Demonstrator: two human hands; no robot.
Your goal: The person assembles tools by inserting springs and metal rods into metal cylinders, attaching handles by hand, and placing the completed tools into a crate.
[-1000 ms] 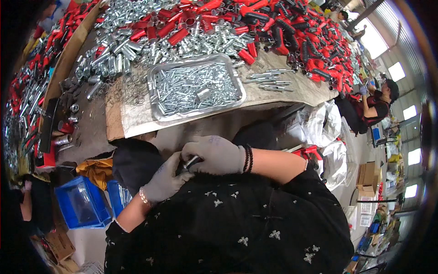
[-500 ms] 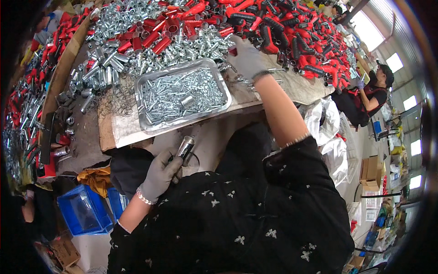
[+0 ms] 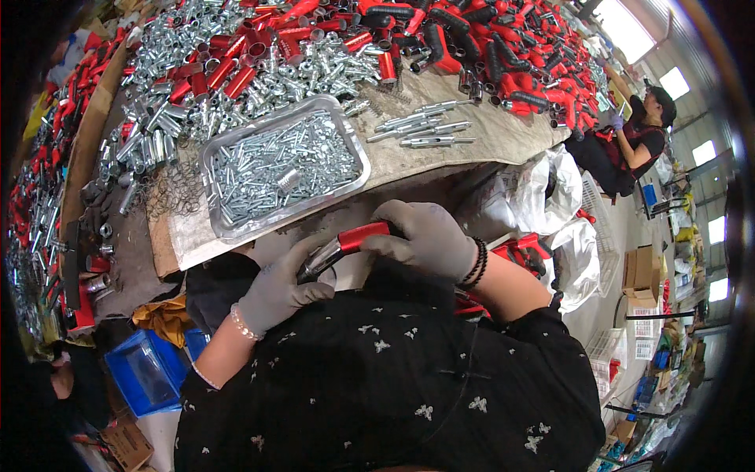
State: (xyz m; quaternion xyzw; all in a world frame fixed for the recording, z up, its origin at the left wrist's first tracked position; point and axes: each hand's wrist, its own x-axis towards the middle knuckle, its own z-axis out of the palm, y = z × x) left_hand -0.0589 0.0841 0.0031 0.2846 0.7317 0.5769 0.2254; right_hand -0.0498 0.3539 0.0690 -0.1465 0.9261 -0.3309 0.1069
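Observation:
In front of my body, below the worktable's edge, my gloved left hand (image 3: pixel 277 288) is closed around a silver metal tube (image 3: pixel 319 259). My gloved right hand (image 3: pixel 429 242) grips a red sleeve (image 3: pixel 362 236) at its outer end. Sleeve and tube meet end to end in one slanting line; whether one sits inside the other I cannot tell. Just beyond my hands lies a metal tray (image 3: pixel 295 206) full of small silver pins, with a coil spring (image 3: pixel 289 182) on top. Several silver rods with pointed ends (image 3: pixel 421 126) lie on the cloth right of the tray.
Silver fittings (image 3: pixel 169 59) and red sleeves are heaped behind the tray, with red-and-black tool handles (image 3: pixel 511 59) to the right. Thin wire rings (image 3: pixel 177 189) lie left of it. Blue bins (image 3: pixel 145 374) stand lower left, white sacks (image 3: pixel 562 212) right. A co-worker (image 3: pixel 637 141) is farther right.
My right hand has come back from the heap to my left hand, bringing a red sleeve against the silver tube. The tube has tilted toward the right hand. The view has shifted slightly.

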